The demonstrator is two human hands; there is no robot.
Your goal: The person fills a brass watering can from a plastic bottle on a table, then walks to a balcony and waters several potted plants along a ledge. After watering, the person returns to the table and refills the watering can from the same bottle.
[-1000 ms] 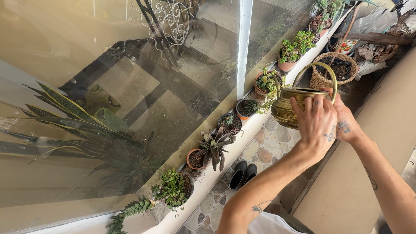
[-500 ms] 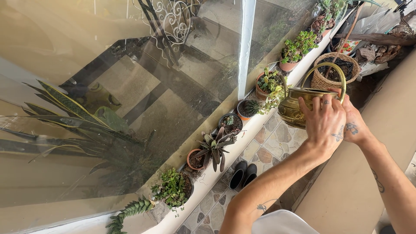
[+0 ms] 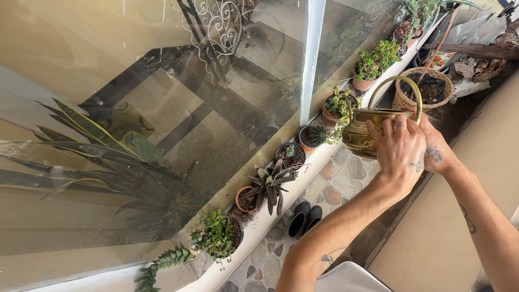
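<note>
From the head camera, both arms reach forward and up from the bottom of the picture, and they meet at a shiny brass watering can (image 3: 363, 132). The left hand (image 3: 399, 154) lies flat on the side of the can with its fingers spread over the round belly, pressing on it. The right hand (image 3: 432, 151) sits just behind the left one (mostly hidden by it), and its fingers are curled around the bottom of the can's tall loop handle (image 3: 403, 92). The can hangs in the air, tipped toward a small pot with a leafy green plant (image 3: 336, 107) on the white ledge (image 3: 281, 203). A little cactus pot (image 3: 310, 136) stands just beside that plant. A woven basket (image 3: 427, 89) sits behind the can. Black boots (image 3: 304, 217) stand on the stone floor below the arms.
</note>
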